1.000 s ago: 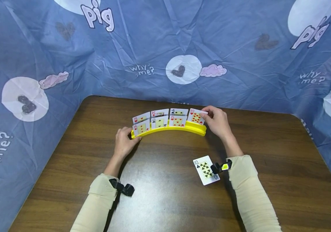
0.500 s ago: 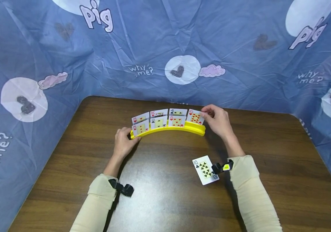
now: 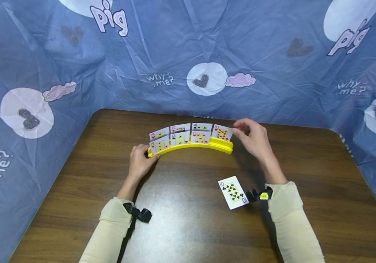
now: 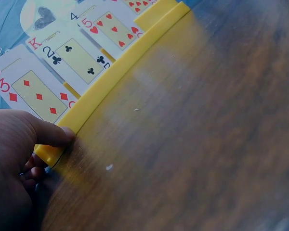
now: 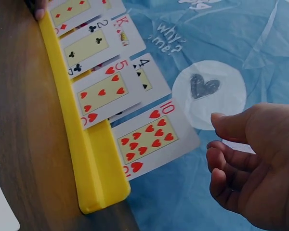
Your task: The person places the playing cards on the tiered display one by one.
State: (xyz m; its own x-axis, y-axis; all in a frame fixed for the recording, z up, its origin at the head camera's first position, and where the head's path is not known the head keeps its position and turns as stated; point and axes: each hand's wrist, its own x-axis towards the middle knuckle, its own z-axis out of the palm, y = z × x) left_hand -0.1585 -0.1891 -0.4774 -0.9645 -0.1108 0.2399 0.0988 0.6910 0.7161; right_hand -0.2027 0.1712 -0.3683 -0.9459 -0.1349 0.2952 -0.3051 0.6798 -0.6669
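Note:
A curved yellow card holder stands on the table with playing cards in two rows. My left hand grips its left end, the thumb on the front face and the fingers behind. In the front row are the three of diamonds, two of clubs and five of hearts. Behind them show a red three, a red king and a four, partly covered. At the right end stands the ten of hearts. My right hand is just beside that card, apart from it, fingers loosely bent and holding nothing.
A ten of clubs lies face up on the brown wooden table, near the right wrist's camera. A blue printed cloth hangs behind the table and along its sides.
My right hand has let go of the ten of hearts and drawn back to the right. The card stays upright in the holder. My left hand keeps its grip.

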